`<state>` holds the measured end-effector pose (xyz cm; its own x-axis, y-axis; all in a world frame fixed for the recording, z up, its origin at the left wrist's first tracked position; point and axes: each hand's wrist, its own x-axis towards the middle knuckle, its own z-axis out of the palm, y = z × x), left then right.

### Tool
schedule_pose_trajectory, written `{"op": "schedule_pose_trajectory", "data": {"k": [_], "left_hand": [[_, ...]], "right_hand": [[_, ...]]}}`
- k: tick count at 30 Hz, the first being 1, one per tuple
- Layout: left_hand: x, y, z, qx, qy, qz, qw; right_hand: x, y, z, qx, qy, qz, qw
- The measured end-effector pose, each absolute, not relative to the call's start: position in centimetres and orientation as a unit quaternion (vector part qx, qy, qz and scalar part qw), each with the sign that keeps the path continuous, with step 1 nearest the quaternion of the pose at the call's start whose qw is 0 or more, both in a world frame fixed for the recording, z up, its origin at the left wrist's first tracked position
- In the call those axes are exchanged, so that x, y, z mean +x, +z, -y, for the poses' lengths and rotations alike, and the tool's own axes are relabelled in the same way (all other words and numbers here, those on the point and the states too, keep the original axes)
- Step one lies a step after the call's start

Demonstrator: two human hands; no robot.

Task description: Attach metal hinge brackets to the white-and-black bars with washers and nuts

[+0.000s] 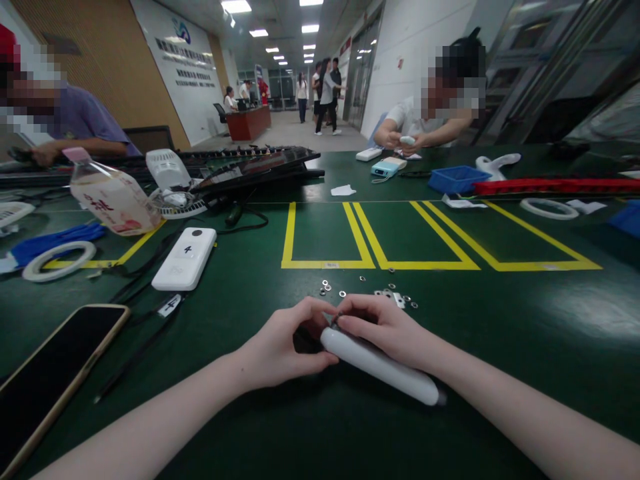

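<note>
A long white rounded piece, like a handle (385, 367), slants over the table in front of me, with a dark tip at its lower right end. My left hand (290, 343) curls around its upper left end, thumb below and fingertips above. My right hand (385, 327) is closed over the same end, thumb and forefinger pinching a small metal piece (335, 321) there. That piece is too small to identify. Just beyond my fingers lie several loose metal nuts or rings (327, 287) and small metal plates (399, 300), partly hidden by the right hand.
Left: a white power bank (184, 260), phone (55, 373), drink bottle (115, 197), white ring (59, 261) and blue glove (60, 241). Yellow tape outlines (327, 265) mark the green table (240, 427). Beyond are a blue tray (457, 180) and two people at work.
</note>
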<state>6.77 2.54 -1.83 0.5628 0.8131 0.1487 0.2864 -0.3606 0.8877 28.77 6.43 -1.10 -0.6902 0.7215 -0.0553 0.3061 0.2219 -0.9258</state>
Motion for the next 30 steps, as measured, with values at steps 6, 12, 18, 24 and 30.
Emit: {"op": "schedule_pose_trajectory", "data": {"k": [6,12,18,24,30], "left_hand": [[6.6,-1.3,-2.5,0.792,0.284,-0.346,0.415],[6.4,-1.6,-2.5,0.829,0.278,-0.321,0.365],[6.4,-2.0,-2.4,0.844,0.289,-0.313,0.326],[6.2,-2.3,-3.2,0.819,0.351,-0.335,0.307],[6.2,-3.1,-3.9,0.779,0.389,-0.381,0.311]], "right_hand": [[28.7,-1.1,-6.4,-0.339,0.524,0.754,0.205],[28.7,-1.1,-6.4,-0.34,0.53,0.754,0.187],[28.9,-0.6,-6.6,-0.332,0.499,0.78,0.179],[28.5,0.4,-4.9,-0.306,0.126,0.872,0.36],[24.4,-1.5,0.1,-0.16,-0.058,0.944,0.284]]}}
